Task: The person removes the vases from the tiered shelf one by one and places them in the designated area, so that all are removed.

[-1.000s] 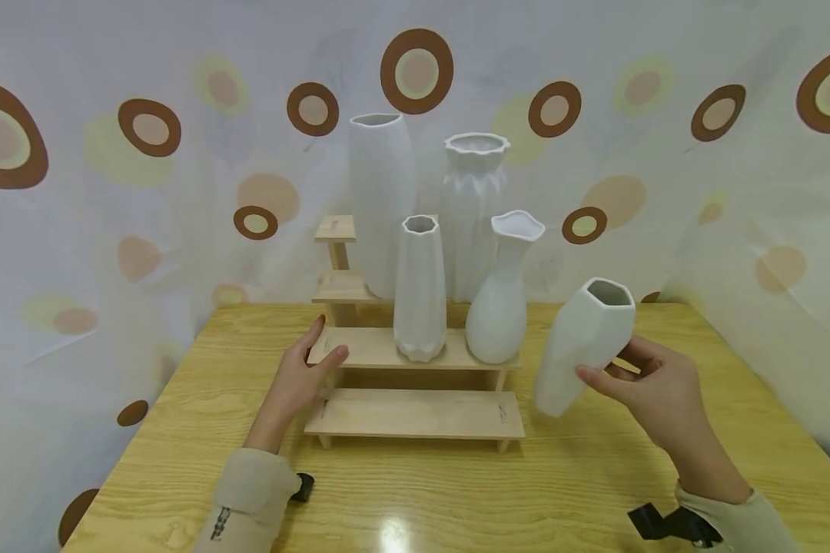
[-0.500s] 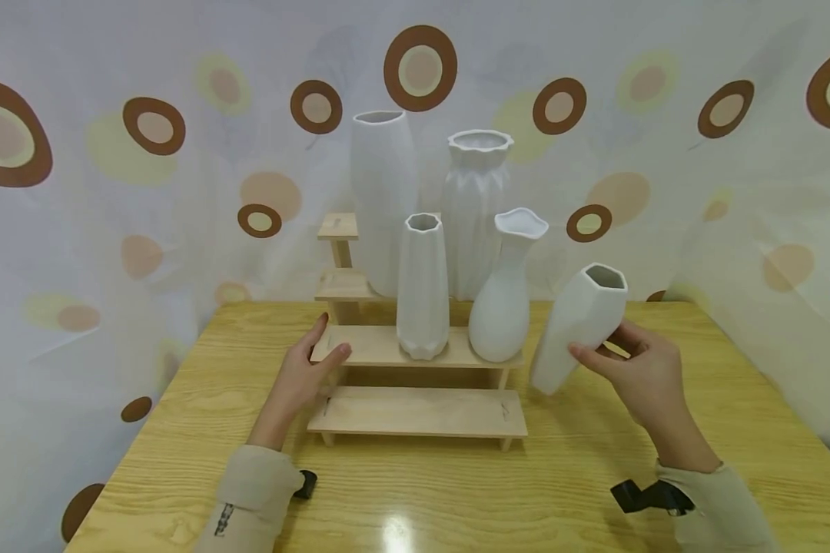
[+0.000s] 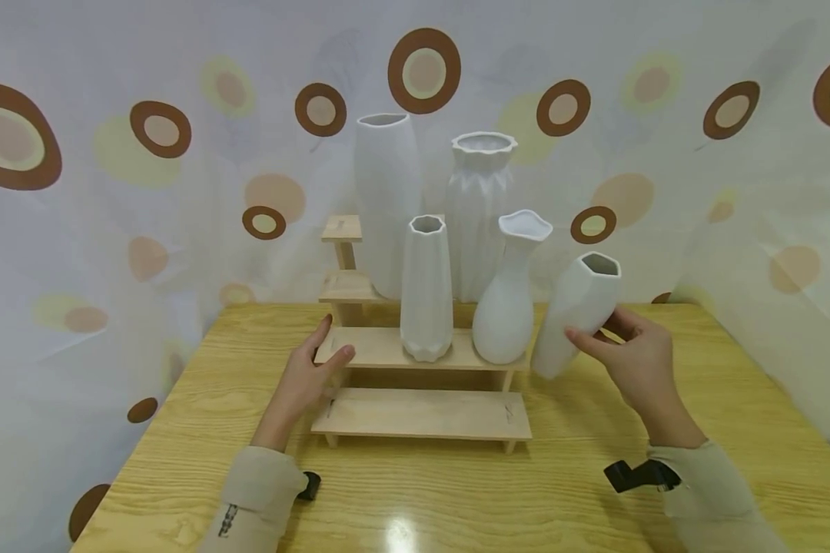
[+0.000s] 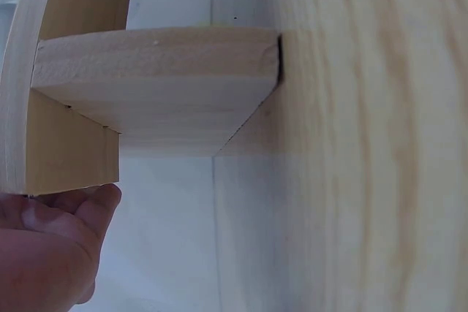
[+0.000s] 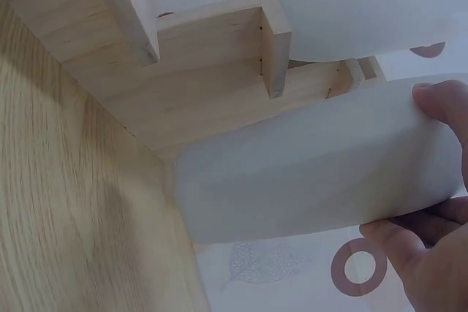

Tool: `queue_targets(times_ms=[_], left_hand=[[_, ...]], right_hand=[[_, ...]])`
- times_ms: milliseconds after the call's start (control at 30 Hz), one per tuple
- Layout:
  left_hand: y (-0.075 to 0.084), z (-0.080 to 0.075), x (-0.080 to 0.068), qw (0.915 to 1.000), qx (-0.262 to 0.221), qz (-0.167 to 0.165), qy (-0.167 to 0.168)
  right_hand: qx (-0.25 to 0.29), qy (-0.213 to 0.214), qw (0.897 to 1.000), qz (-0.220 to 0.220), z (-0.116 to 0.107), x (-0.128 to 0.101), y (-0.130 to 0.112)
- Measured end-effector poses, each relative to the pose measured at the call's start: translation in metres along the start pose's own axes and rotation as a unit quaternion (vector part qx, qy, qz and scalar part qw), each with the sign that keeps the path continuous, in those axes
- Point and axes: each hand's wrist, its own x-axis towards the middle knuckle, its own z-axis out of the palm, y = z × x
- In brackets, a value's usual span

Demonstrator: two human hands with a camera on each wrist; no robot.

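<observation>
Across the frame's lower half, yellow wood table (image 3: 456,491); dotted curtain (image 3: 111,192) behind. Stepped rack (image 3: 422,415) centre. Faceted vase (image 3: 576,315), centre-right, tilted, airborne, pinched by right hand (image 3: 632,357); base could knock bottle vase (image 3: 508,307). Left hand (image 3: 304,380) loosely open, steadying rack

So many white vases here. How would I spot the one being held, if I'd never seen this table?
Start at the stepped wooden shelf in the middle of the table. Just off its right end, the right hand holds a short white vase in the air. Unlike the four vases standing upright on the shelf, it is tilted, flat-sided, with an angular mouth.
</observation>
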Motion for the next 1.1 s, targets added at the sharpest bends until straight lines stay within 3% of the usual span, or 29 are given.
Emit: queue_targets(times_ms=[1100], left_hand=[[-0.004, 0.000, 0.001, 1.0000, 0.004, -0.002, 0.005]], right_hand=[[0.003, 0.024, 1.000, -0.016, 0.026, 0.034, 0.018]])
